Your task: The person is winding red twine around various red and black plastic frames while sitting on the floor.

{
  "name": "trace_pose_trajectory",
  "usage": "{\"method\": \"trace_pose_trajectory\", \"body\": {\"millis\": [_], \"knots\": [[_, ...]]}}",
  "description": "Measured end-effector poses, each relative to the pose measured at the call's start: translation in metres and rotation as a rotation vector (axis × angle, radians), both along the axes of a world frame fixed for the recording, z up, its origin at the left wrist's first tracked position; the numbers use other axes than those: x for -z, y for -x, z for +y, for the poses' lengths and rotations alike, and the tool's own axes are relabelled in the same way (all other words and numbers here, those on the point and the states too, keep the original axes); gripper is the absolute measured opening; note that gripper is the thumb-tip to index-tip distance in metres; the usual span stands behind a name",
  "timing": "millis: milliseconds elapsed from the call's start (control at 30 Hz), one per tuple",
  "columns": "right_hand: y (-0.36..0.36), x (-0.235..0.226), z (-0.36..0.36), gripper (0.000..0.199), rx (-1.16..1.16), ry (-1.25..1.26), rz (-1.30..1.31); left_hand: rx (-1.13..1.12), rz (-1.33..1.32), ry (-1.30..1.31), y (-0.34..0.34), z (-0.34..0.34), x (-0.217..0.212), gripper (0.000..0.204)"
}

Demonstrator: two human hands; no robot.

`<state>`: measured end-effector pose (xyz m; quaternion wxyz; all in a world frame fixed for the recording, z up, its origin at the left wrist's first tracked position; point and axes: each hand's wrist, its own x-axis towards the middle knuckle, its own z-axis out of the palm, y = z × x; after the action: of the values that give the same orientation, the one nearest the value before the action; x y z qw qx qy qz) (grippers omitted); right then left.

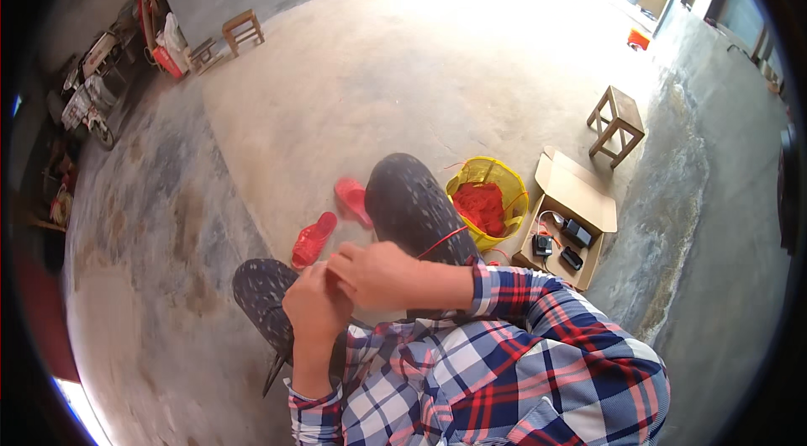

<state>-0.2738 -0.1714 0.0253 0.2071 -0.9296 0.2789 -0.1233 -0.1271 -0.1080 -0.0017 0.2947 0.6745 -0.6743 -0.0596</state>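
Note:
My left hand (315, 309) and my right hand (370, 274) meet above my lap, their fingers closed and pressed close together. What they pinch is too small and too hidden to make out. From behind my right forearm a thin red strand (443, 242) crosses my right knee toward a yellow bucket (476, 170). Inside that bucket lies a loose heap of red yarn (481, 206). On the floor beyond my knees are two red slippers, a nearer one (314, 240) and a farther one (353, 200).
Right of the bucket sits an open cardboard box (580, 185) holding black devices (576, 232) and cables. A wooden stool (619, 122) stands behind it, and another stool (243, 30) is by the far grey wall. A parked two-wheeler (91, 105) is at far left.

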Motion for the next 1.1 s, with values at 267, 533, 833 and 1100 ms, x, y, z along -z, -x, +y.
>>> {"method": "trace_pose_trajectory", "body": {"millis": [267,533,833,1100], "knots": [[-0.011,0.0,0.004,0.043,0.044,0.038,-0.272,-0.29,0.806,-0.154,-0.022,-0.012,0.006,0.037],[-0.007,0.001,-0.014,0.044,0.016,-0.412,-0.575,-0.07,1.624,0.09,-0.029,0.004,0.011,0.04],[-0.012,0.013,-0.019,0.049,0.005,-0.89,-0.77,0.246,1.821,-0.228,-0.004,0.011,0.018,0.046],[-0.01,-0.003,-0.03,0.058,-0.045,-1.205,-0.761,0.276,1.945,-0.305,0.002,0.015,0.033,0.046]]}}
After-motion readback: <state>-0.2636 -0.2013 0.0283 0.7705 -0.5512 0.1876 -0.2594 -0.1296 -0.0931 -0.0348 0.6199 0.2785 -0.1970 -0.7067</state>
